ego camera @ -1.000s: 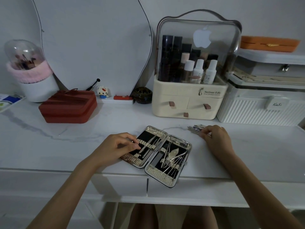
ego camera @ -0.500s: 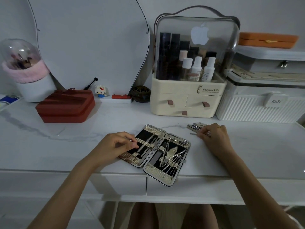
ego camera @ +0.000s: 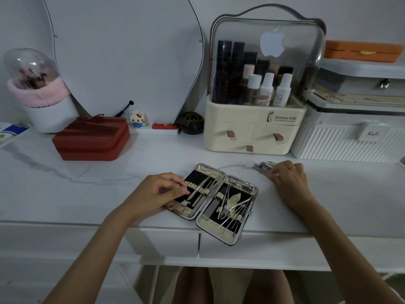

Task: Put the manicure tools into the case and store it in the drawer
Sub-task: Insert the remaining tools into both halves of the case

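Open case [ego camera: 211, 204] flat at near table [ego camera: 87, 194] edge, above closed drawers [ego camera: 252, 245], tools strapped in both halves. Left hand [ego camera: 157, 194] curled, fingertips on case's left half. Right hand [ego camera: 289, 181] farther right, fingers pinched on loose tools [ego camera: 263, 166]. Far: organizer [ego camera: 254, 126], red pouch [ego camera: 92, 139].

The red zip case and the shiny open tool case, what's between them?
Head view: only bare marble tabletop between the red zip case and the open manicure case.
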